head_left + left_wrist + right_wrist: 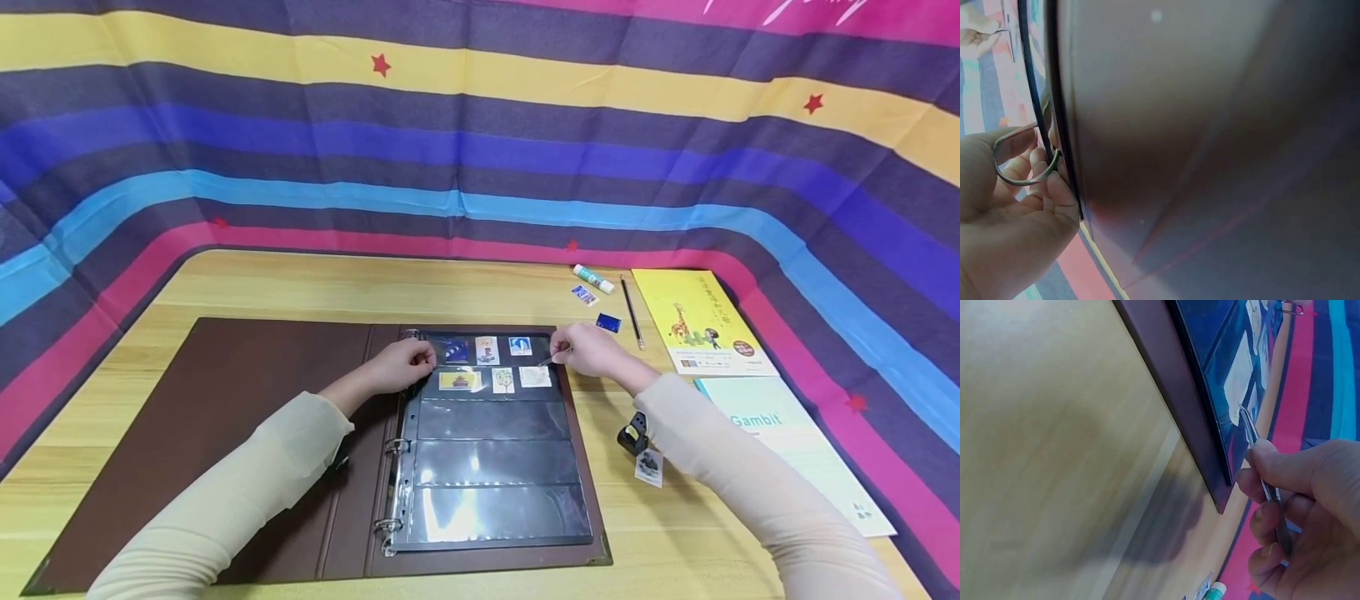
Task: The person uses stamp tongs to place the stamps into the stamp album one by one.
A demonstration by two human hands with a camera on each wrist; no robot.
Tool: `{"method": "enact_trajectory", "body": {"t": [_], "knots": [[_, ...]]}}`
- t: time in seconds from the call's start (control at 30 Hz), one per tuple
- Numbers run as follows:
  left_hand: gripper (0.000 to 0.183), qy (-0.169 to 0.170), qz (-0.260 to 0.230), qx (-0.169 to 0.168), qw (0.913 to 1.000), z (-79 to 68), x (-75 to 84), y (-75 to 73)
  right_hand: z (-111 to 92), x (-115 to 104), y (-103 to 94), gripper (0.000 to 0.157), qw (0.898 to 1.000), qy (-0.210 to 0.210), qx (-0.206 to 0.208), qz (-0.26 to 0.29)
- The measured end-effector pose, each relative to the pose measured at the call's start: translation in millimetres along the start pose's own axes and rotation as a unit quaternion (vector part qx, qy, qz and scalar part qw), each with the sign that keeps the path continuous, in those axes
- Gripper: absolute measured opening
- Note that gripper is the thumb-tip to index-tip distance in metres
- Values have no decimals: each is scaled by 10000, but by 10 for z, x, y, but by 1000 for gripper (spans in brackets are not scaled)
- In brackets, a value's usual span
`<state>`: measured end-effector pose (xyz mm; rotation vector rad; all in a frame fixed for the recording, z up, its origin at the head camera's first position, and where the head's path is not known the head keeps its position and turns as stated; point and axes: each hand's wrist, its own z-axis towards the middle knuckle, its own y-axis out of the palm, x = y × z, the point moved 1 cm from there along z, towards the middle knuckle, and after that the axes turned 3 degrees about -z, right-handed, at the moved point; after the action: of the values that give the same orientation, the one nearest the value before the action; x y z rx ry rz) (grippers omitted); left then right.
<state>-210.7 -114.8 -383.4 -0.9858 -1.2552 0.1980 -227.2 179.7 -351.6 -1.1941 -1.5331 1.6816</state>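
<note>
A brown ring-binder stamp album [277,433] lies spread on the table, with a black pocket page [487,462] on its right side. Stamps fill parts of the two upper rows. My right hand [588,350] grips metal tweezers [1269,490] between thumb and fingers. Their tips touch the lower edge of a whitish stamp [1239,378], at the right end of the second row. By the upper binder ring [1007,178], my left hand [405,365] pinches the page's inner edge with curled fingers; the ring partly covers them in the left wrist view.
Beyond the album's upper right lie a glue stick [593,279], two loose blue stamps [608,322] and a pencil [632,312]. A yellow book [697,312] and a pale Gambit pad [795,458] line the right side. Another stamp [648,468] lies near my right sleeve, beside a small black object [633,435].
</note>
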Motion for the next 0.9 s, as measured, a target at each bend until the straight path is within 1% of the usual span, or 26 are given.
{"method": "enact_trajectory", "body": {"t": [0.23,0.33,0.43,0.57,0.63,0.9], "knots": [[5,-1,31,-12,10000,4,-2,-8,-10,17,-21,9,9998,-127,-111,99],[6,39,30,-21,10000,6,-9,-8,-17,18,-38,11,9994,-269,-106,164],[6,63,34,-24,10000,7,-14,-7,-15,14,-47,11,9994,-217,-125,243],[6,75,26,-25,10000,5,-8,-6,-8,26,-38,10,9998,-27,-120,157],[7,73,21,-30,10000,4,-3,-7,-12,36,-34,10,9999,-28,-113,64],[6,21,28,-42,10000,1,2,-10,-57,55,-52,9,9998,-185,-45,-16]]}}
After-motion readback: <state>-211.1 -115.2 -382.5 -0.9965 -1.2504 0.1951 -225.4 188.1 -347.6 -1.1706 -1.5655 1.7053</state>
